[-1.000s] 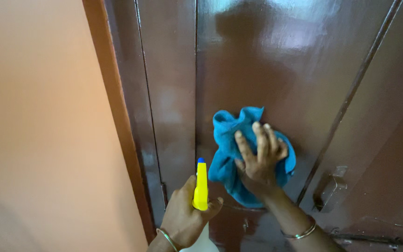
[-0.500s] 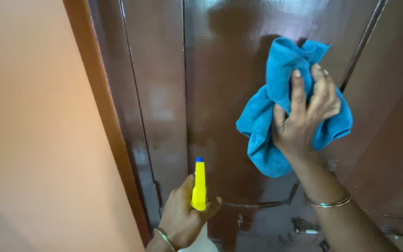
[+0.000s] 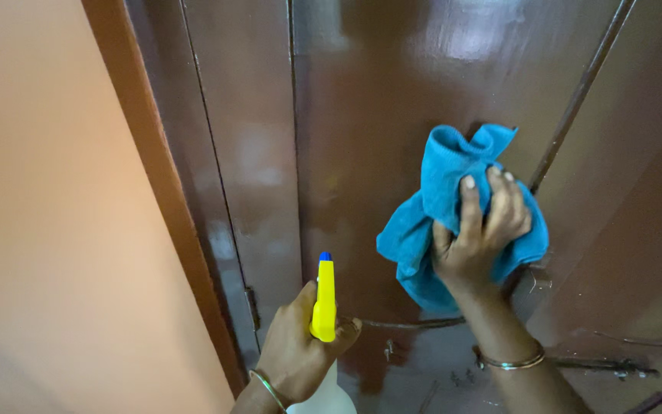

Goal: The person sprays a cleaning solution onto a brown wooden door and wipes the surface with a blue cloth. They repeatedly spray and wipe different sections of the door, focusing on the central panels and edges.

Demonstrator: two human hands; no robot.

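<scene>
Our right hand [image 3: 478, 234] squeezes a blue cloth [image 3: 442, 207] flat against the brown door [image 3: 369, 115]. Our left hand [image 3: 296, 345] grips a spray bottle [image 3: 324, 303] tight.

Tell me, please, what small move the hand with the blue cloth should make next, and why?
Probably slide the right hand and blue cloth leftward: they press the door panel near its right edge, and smudges show left. The left hand holds the spray bottle.

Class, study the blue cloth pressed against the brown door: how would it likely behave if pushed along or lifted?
The blue cloth bunches in loose folds under the right hand, so it is probably floppy and light. Pushed along the glossy brown door, it would likely slide easily. Released, it would probably drop.
</scene>
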